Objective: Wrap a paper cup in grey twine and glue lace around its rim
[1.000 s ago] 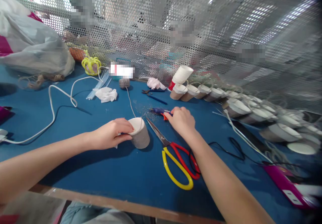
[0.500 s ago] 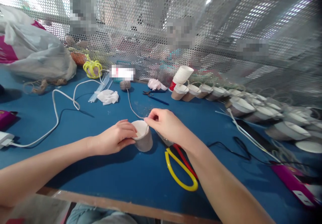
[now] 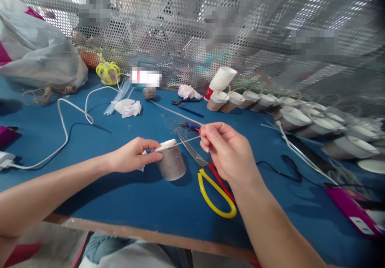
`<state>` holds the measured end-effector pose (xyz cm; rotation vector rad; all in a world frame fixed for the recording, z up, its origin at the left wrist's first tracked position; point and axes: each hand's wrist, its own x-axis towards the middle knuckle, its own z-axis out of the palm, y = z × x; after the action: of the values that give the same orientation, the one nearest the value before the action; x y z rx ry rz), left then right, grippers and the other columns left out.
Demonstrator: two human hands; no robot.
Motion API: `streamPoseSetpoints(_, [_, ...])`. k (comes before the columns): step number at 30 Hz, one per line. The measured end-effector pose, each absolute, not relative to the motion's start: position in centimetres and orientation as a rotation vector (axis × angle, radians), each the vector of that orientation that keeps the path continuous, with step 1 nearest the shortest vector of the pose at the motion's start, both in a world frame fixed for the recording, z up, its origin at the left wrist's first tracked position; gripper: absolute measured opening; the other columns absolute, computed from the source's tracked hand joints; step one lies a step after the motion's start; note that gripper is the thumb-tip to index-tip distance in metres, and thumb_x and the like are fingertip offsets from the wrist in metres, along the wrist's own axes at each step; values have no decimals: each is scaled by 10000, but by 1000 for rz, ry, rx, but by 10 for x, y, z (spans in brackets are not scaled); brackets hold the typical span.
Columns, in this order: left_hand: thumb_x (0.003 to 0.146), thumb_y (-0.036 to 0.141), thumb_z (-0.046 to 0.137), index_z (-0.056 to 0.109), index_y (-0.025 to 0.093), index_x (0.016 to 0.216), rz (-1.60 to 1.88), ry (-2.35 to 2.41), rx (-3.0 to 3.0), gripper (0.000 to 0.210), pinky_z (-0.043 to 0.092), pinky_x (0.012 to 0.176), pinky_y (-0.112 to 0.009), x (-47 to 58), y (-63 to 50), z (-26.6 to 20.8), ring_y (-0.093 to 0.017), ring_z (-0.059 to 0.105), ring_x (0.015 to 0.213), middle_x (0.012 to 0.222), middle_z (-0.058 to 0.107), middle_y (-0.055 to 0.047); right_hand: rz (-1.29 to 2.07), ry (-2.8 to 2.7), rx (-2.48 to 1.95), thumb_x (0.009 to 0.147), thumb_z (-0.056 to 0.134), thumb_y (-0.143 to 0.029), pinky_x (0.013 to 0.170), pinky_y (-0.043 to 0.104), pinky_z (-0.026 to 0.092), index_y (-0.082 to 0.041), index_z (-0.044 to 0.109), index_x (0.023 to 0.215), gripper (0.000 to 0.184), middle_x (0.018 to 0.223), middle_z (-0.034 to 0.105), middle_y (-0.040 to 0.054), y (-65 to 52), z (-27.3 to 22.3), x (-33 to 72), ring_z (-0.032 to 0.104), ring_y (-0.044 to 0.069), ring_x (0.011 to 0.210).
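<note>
My left hand [image 3: 136, 154] is closed on the rim of a small paper cup [image 3: 173, 163], its side wrapped in grey yarn and its mouth tipped away. Pinched in my right hand [image 3: 224, 145] is a grey yarn strand [image 3: 177, 112]. One stretch runs taut from the cup's rim to my fingers, and another goes back to a small yarn ball [image 3: 149, 93]. Scissors [image 3: 218, 195] with one yellow and one red handle lie below my right wrist, blades pointing toward the cup. A blue-handled tool [image 3: 189, 126] lies partly behind my right hand.
Several wrapped cups with handles [image 3: 291, 117] line the right side. Pliers [image 3: 188, 108], crumpled tissue [image 3: 128, 108], a white cable [image 3: 64, 139] and a yellow basket-like piece [image 3: 107, 73] lie on the blue table. A perforated metal screen [image 3: 180, 31] stands behind.
My right hand has moved from the cup's rim to the right, drawing the yarn taut. The cup has tilted so its wrapped side shows more. The view has shifted slightly.
</note>
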<state>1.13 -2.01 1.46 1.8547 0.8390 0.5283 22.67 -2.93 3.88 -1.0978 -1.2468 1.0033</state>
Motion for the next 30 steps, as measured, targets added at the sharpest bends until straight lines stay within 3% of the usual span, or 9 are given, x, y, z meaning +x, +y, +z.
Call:
streamPoseSetpoints(4, [843,345,457,600,96,836,494,805,1842,287,367,522,-179,10,-22,15,-76,401,582,666,498,11,1038,-1176,-1085,721,683,-373,458,234,320,-188,551,624,246,584,482,-35,-27,34,226,400,71,491])
streamPoseSetpoints(12, [856,294,460,597,97,843,526,670,1809,240,414,562,-184,8,-24,17,-88,473,661,869,585,-49,1114,-1083,-1173,670,712,-389,447,219,323,-188,527,612,279,548,472,-47,-28,29,223,398,66,478])
streamPoseSetpoints(19, [864,252,476,594,130,794,622,538,1810,183,440,753,-261,6,-24,20,-144,534,822,851,586,-46,1150,-1111,-1199,658,711,-416,457,223,330,-186,523,613,301,543,466,-50,-29,26,221,401,68,484])
streamPoseSetpoints(25, [871,268,483,612,118,873,635,478,1827,198,431,878,-332,6,-23,19,-196,548,954,985,612,-97,1178,-1182,-1218,717,658,-426,478,232,332,-185,518,643,288,538,460,-56,-28,15,221,411,74,488])
streamPoseSetpoints(30, [871,256,491,610,120,812,670,393,1842,190,411,922,-340,4,-23,18,-190,551,954,937,623,-85,1220,-1215,-1255,727,633,-427,534,239,381,-177,540,684,270,605,539,-29,-31,10,214,475,89,538])
